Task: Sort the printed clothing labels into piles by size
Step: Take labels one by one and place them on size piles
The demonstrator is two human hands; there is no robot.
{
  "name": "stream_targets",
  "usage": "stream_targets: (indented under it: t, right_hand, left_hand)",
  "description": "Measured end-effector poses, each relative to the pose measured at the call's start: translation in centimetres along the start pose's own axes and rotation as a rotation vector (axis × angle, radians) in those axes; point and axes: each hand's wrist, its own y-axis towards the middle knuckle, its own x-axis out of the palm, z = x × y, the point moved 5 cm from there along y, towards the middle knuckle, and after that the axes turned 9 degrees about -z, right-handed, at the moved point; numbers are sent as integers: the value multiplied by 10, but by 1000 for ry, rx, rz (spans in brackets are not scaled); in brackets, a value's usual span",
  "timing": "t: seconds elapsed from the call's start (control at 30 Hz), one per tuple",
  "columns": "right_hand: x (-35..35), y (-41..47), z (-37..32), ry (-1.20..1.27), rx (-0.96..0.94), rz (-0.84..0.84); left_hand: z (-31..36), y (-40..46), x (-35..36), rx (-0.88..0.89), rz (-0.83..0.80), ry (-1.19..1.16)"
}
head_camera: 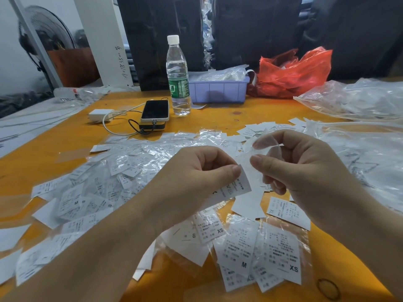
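- Left hand [196, 171]: fingers curled; a printed label [236, 188] is pinched between thumb and forefinger, its free end hanging below the thumb tip.
- Right hand [305, 168]: fingers curled; a clear plastic sleeve [265, 149] is pinched at the fingertips, just beside the left thumb.
- Loose labels [104, 192]: spread in plastic left of the left fingers.
- Sorted labels [261, 256]: laid below both hands, marked M and XS; one marked XL [287, 212] lies under the right fingers.
- Table [54, 144]: orange, bearing everything listed.
- Water bottle [177, 77], phone [155, 110], purple tray [218, 90], red bag [294, 73]: set well beyond the fingertips.
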Motion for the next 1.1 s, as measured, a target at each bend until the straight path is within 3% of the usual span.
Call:
stream_targets:
  t: [0.37, 0.73, 1.1]
  right_hand:
    - [8, -2, -2, 53, 70, -75]
    - [5, -1, 0, 49, 60, -28]
    - [13, -2, 2, 84, 130, -142]
  left_hand:
    - [-2, 0, -5, -40, 74, -58]
    - [-1, 1, -2, -65, 28, -120]
    - [0, -1, -5, -42, 83, -146]
